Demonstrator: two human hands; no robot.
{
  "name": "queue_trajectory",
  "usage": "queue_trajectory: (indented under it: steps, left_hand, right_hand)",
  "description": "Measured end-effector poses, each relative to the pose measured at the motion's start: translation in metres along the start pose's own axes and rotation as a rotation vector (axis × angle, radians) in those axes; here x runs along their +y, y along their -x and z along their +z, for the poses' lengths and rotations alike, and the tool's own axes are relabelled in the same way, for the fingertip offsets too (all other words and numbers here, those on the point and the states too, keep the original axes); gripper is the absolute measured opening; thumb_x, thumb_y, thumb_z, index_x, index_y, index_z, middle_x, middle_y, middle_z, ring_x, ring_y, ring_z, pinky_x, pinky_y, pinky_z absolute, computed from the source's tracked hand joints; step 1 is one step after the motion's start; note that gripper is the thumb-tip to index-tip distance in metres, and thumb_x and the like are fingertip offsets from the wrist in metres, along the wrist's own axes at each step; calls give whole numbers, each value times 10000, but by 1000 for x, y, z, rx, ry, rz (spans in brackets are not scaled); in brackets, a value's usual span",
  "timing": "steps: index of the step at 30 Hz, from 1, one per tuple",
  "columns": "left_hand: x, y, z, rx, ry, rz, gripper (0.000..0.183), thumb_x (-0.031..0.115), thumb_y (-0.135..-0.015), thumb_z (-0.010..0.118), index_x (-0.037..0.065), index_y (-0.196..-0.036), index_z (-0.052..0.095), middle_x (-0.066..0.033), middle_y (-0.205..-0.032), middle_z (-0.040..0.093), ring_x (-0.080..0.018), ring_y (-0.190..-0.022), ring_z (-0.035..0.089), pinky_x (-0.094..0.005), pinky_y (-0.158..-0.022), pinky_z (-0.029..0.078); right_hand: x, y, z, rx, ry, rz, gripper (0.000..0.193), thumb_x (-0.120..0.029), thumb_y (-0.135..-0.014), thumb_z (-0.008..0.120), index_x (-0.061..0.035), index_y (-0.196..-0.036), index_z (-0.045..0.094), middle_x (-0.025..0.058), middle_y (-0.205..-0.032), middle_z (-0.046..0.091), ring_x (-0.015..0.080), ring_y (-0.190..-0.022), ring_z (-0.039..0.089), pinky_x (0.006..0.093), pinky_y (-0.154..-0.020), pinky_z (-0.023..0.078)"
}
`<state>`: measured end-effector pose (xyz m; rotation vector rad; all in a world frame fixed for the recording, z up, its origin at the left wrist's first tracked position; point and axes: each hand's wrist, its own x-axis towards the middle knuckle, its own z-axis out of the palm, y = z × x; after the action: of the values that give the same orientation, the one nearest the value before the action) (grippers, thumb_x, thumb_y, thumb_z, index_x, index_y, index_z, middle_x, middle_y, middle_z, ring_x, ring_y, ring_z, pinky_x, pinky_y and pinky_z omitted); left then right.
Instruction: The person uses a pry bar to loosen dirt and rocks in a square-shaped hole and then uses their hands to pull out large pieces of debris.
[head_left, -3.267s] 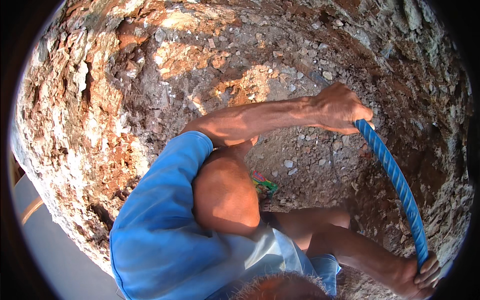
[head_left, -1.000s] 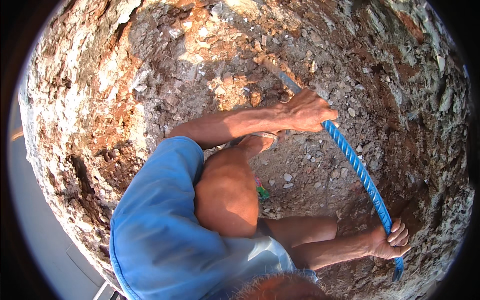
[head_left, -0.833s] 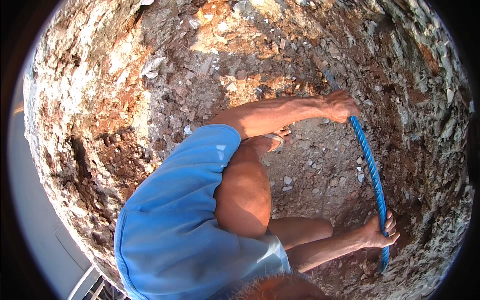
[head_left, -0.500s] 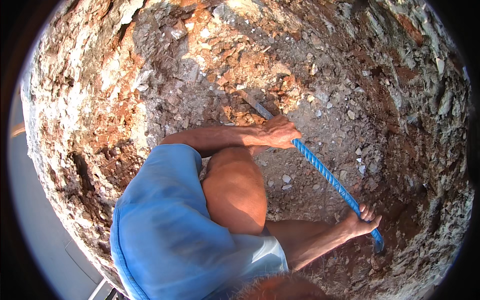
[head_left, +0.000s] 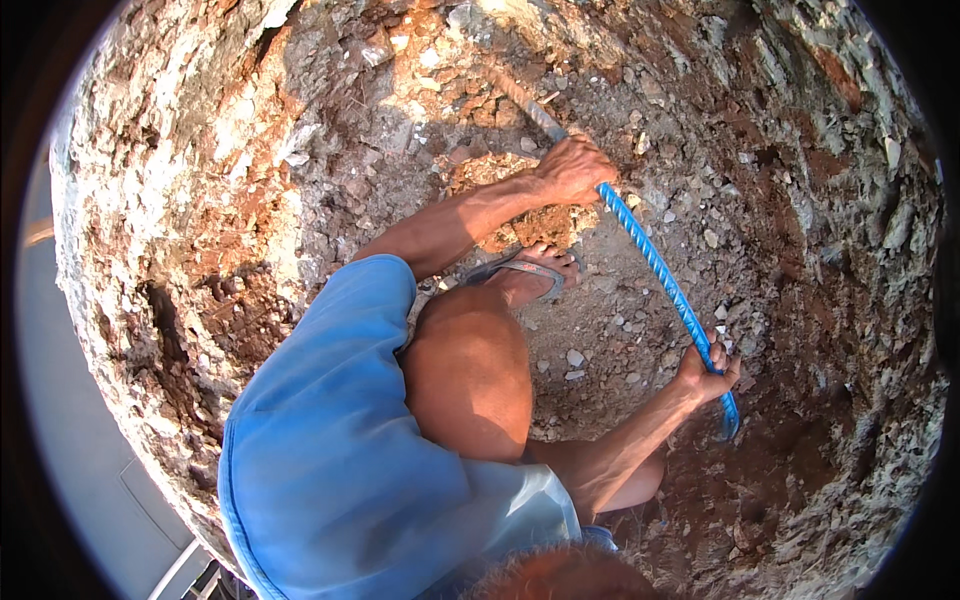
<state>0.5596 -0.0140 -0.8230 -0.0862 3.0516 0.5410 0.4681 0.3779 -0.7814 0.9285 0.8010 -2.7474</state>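
Observation:
A long blue crowbar (head_left: 655, 257) with spiral ridges slants across the middle of the view. Its bare, brownish far end points away over the broken ground, and its flattened, slightly bent near end lies beyond my right hand. My left hand (head_left: 578, 170) is wrapped round the upper part, just where the blue begins. Lower down, my right hand (head_left: 708, 370) grips the bar near its bent end, with fingers curled about it. Whether the far tip touches the soil (head_left: 470, 95) is hard to tell, as that end is blurred.
Rough walls of earth and rock (head_left: 840, 200) curve round on both sides. Loose stones (head_left: 574, 358) dot the dirt floor. My bent knee (head_left: 468, 380) rises between my arms, and my foot in a flip-flop (head_left: 545, 270) stands below the left forearm. A grey surface (head_left: 90, 400) shows at far left.
Both hands have shifted the crowbar forward, toward the far side, and a little of its angle has steepened. My sandalled foot, formerly mostly covered by the left arm, now shows.

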Motion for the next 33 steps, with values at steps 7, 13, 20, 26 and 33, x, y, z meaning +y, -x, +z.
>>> queue_trajectory:
  steps: [7, 13, 20, 26, 33]
  left_hand:
    - [45, 99, 9, 46, 203, -115, 211, 229, -680, 773, 132, -857, 711, -34, -830, 679, -245, -798, 680, -437, -696, 525]
    - [39, -44, 0, 193, 37, 124, 200, 164, -682, 759, 136, -861, 677, -17, -798, 636, -227, -854, 626, -407, -841, 456]
    - [-1, -2, 28, 185, 44, 59, 225, 172, -680, 778, 131, -877, 677, -18, -863, 660, -235, -898, 628, -428, -858, 443]
    - [52, 110, 40, 46, 198, -156, 237, 161, -670, 776, 128, -880, 670, -25, -836, 658, -232, -890, 645, -431, -822, 457]
    - [70, -1, -3, 189, 185, 49, 181, 160, -702, 756, 134, -850, 655, -16, -780, 621, -222, -840, 625, -419, -810, 449]
  right_hand:
    - [-16, 43, 32, -275, 63, 23, 422, -213, -976, 532, -158, -602, 342, 7, -525, 348, 145, -442, 335, 369, -590, 405]
    - [-37, 9, 5, -134, -128, -180, 396, -218, -920, 548, -156, -581, 353, 0, -529, 340, 165, -488, 392, 432, -708, 453]
    - [9, -26, -31, 170, -43, -58, 341, -223, -923, 517, -151, -614, 394, -19, -505, 365, 158, -455, 400, 428, -672, 442]
    - [-12, 14, 6, -74, 121, 30, 393, -242, -965, 513, -167, -608, 366, -23, -500, 321, 140, -418, 335, 394, -571, 415]
    - [-62, 19, 23, -124, -100, -176, 400, -226, -951, 520, -169, -604, 331, -15, -512, 302, 140, -428, 319, 385, -601, 427]
